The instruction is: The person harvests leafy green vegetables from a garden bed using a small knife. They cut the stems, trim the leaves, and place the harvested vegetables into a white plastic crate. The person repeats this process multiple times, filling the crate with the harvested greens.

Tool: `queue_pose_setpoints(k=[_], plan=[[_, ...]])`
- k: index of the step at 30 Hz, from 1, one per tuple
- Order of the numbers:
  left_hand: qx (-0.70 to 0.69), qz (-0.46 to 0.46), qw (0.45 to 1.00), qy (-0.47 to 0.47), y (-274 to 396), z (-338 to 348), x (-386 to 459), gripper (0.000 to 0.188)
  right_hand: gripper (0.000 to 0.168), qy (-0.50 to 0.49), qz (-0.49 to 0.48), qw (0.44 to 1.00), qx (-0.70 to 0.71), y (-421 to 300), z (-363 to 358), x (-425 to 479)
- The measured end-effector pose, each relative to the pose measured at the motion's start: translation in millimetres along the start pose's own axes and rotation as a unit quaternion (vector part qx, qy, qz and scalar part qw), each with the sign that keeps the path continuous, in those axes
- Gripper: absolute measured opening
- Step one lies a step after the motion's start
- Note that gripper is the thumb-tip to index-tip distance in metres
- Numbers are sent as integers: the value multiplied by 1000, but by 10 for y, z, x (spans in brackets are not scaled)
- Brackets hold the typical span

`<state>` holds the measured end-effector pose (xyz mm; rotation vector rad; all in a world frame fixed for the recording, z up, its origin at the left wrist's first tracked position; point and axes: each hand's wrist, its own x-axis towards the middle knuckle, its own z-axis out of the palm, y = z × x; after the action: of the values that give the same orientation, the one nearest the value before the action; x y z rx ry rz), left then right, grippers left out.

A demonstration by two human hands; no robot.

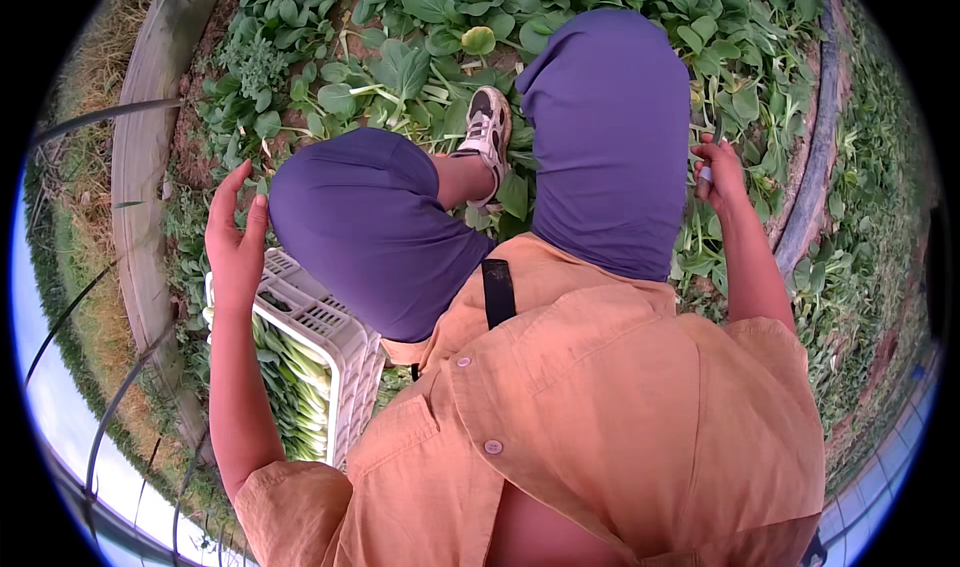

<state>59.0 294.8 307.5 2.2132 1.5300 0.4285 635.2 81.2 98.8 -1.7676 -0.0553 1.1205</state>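
My left hand [234, 240] is empty beside my bent left knee, its fingers apart and thumb spread. Below that arm, a white plastic crate [352, 336] holds bunched leafy greens with pale stems [306, 402], which look like bok choy. On the other side, my right hand [721, 173] is closed around a small hand tool [703, 188], probably a knife; its thin dark upper part shows above the fingers, and the rest is hidden in the grip. A pale band wraps one finger of that hand. Green leafy plants [405, 71] grow in front of my knees, with cut leaves and stems among them.
A grey hose or rolled film [814, 131] runs along the right edge of the bed. On the left lies a pale plastic-covered ridge [142, 214], with thin dark hoops [105, 116] beside it. My shoe [484, 128] rests among the plants.
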Motion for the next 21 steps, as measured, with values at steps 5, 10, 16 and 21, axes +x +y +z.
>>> queue_pose_setpoints(k=[5,10,16,21], plan=[[-130,219,967,24,1242,508,779,38,34,-13,20,999,-29,537,172,-162],[-265,318,910,-22,2316,1464,1591,38,33,-66,8,996,64,132,531,-323],[-333,320,886,-32,2670,2259,2178,40,33,-85,35,989,117,-171,615,334],[-416,310,854,18,2982,2427,2541,36,33,44,-21,984,172,-274,-112,197]])
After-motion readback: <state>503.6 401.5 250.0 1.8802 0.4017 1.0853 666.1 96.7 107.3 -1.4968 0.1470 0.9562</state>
